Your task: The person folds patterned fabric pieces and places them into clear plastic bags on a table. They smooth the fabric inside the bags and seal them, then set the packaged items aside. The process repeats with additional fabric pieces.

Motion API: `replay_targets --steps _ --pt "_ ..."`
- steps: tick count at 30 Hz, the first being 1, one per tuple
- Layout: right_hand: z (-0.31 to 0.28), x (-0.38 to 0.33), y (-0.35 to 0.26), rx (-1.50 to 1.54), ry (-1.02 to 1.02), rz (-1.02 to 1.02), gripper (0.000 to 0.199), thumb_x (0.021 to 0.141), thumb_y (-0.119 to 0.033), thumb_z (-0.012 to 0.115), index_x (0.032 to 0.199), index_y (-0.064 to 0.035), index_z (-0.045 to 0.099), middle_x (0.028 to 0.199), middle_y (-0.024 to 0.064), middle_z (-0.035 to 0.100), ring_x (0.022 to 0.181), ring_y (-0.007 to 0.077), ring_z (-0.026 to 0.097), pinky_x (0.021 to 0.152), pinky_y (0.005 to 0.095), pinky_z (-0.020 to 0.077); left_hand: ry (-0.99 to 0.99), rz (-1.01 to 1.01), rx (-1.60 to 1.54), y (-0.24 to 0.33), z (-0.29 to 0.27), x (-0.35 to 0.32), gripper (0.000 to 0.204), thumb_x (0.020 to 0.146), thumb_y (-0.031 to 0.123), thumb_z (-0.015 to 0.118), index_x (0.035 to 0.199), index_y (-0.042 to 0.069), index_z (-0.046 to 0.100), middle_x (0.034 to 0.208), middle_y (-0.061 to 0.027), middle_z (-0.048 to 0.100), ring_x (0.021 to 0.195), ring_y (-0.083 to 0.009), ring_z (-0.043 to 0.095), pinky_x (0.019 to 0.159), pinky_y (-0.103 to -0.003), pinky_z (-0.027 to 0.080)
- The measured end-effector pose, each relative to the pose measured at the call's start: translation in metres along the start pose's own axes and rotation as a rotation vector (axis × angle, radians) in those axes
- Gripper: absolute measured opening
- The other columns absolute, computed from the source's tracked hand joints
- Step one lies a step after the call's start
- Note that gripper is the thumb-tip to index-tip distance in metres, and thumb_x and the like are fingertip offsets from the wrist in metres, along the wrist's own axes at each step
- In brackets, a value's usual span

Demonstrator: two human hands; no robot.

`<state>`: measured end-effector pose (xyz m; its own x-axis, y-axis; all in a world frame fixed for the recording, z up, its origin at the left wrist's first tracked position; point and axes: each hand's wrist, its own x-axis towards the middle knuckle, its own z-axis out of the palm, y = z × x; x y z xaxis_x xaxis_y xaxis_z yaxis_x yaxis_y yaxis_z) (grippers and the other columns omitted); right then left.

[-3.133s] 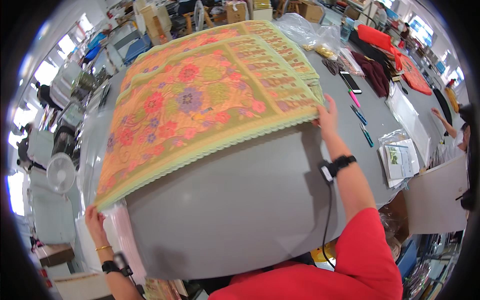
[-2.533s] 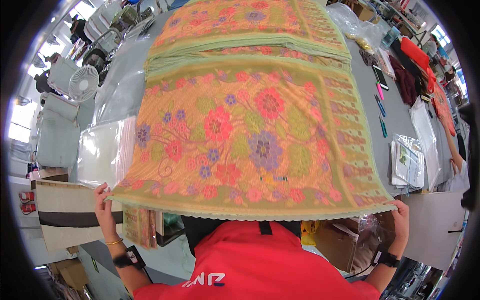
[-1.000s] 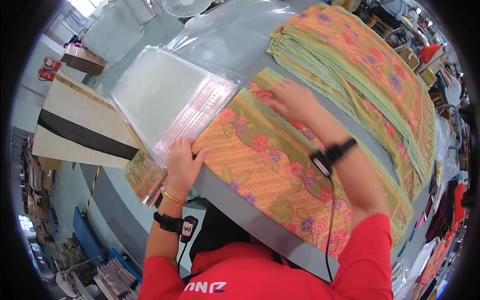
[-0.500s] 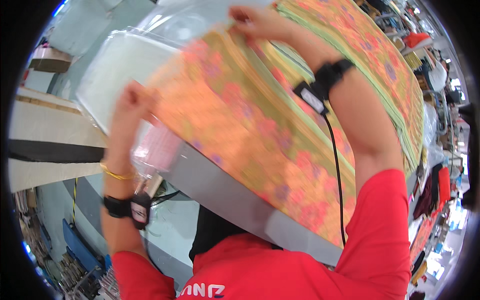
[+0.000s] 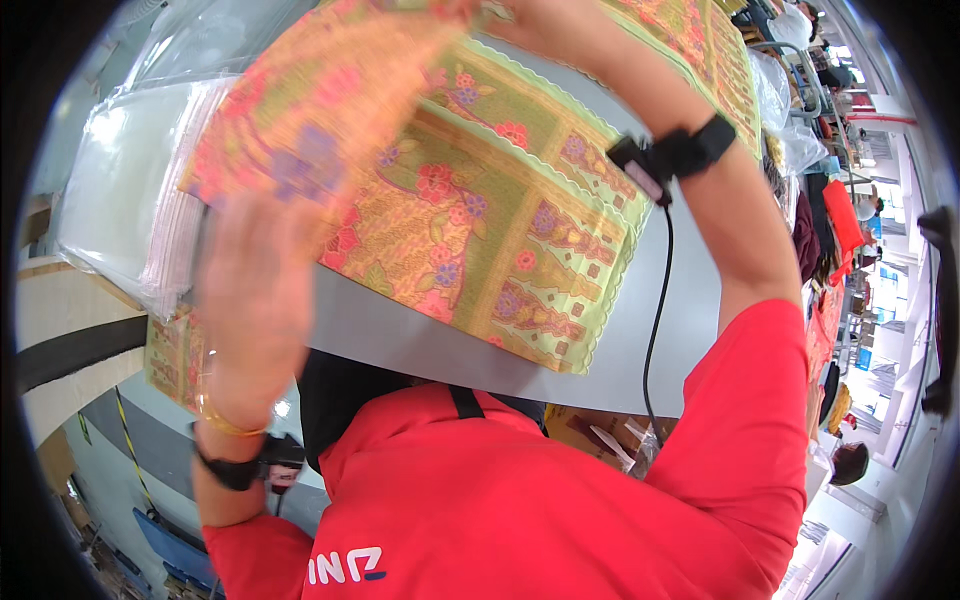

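Head view: the floral cloth [image 5: 430, 215] spans upper left to centre. At the top edge the right hand [image 5: 525, 22] pinches its raised part; the left hand [image 5: 255, 290], left of centre, is too blurred to tell. Uneven pull could skew the layers.

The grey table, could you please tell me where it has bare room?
The table is bare to the right of the floral cloth, though a black cable hangs there, and in a narrow strip between cloth and red shirt. It is crowded at left with clear plastic bags and at the far side with piled cloth.
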<state>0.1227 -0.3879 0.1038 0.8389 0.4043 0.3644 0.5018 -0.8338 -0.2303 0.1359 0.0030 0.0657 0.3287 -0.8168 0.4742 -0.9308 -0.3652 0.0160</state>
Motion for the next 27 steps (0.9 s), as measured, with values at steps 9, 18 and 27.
replay_targets --steps 9,18,27 --pt "0.060 -0.164 -0.034 -0.366 0.034 0.086 0.023 0.073 -0.003 0.072 0.093 -0.0073 0.061 0.104 0.0042 0.061 0.104 0.0274 0.061 0.070 0.0402 0.0605 -0.202 0.164 -0.410 0.112 0.074 -0.027 0.022 0.085 0.007 0.063 0.106 0.002 0.061 0.095 -0.0133 0.054 0.090 -0.0336 0.056 0.082 -0.046 0.046" --pt "0.042 -0.189 -0.035 -0.747 -0.089 0.504 0.012 0.083 -0.015 0.070 0.095 -0.0114 0.069 0.102 0.0039 0.064 0.106 0.0228 0.062 0.087 0.0394 0.0512 -0.319 0.325 -0.477 0.128 0.078 -0.028 0.031 0.087 0.017 0.067 0.113 0.002 0.064 0.097 -0.0096 0.057 0.093 -0.0282 0.057 0.084 -0.040 0.046" --pt "0.070 -0.053 0.026 -0.161 0.046 0.433 0.022 0.096 -0.023 0.069 0.112 -0.0087 0.072 0.113 0.0095 0.069 0.112 0.0330 0.064 0.096 0.0457 0.0540 -0.017 -0.248 -0.589 0.001 0.061 -0.011 0.026 0.090 0.013 0.078 0.110 0.001 0.067 0.104 -0.0151 0.067 0.095 -0.0356 0.064 0.084 -0.047 0.053"
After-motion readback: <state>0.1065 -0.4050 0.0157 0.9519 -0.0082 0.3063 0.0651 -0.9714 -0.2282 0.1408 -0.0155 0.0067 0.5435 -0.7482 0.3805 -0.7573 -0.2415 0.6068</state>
